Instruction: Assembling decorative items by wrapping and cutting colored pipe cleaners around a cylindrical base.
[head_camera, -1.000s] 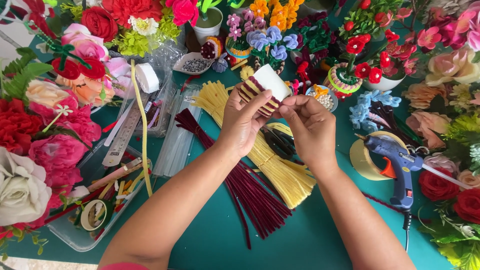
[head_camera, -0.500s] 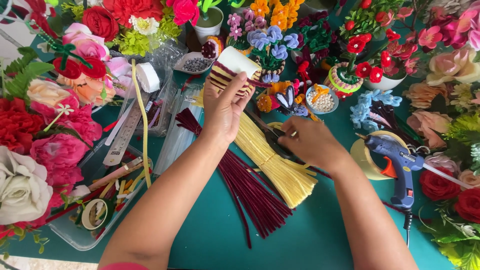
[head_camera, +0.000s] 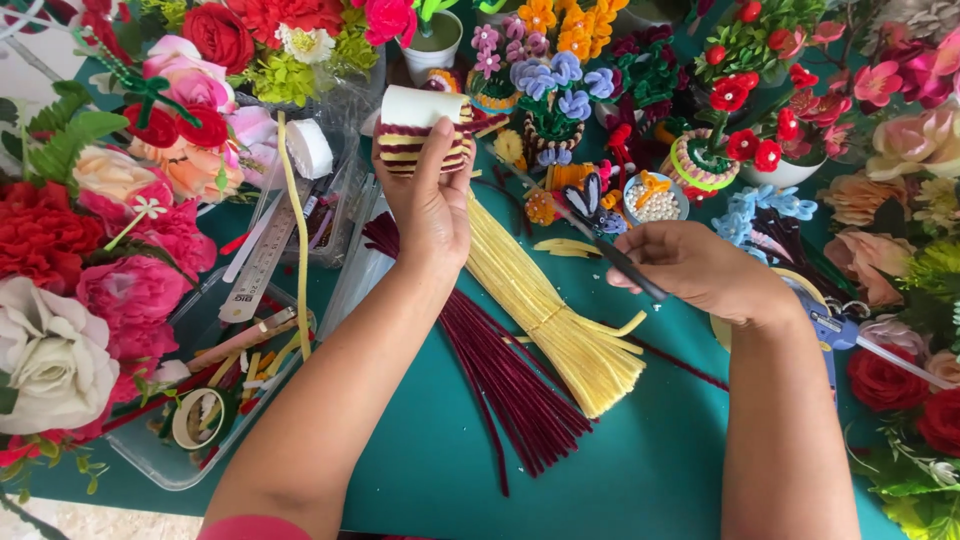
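On the left, a clear tray (head_camera: 150, 455) of tape and tools sits at the bench (head_camera: 660, 480) edge. The left hand (head_camera: 432, 205) has its grip wrapped round a white cylinder (head_camera: 425, 130) banded in maroon and yellow, long axis lying left-right, at the far side. Between the hands fan the yellow stems (head_camera: 545, 305) and maroon stems (head_camera: 510, 385). The right hand (head_camera: 700, 270) pinches dark scissors (head_camera: 600, 245), tips pointing far-left toward the cylinder, well apart from it.
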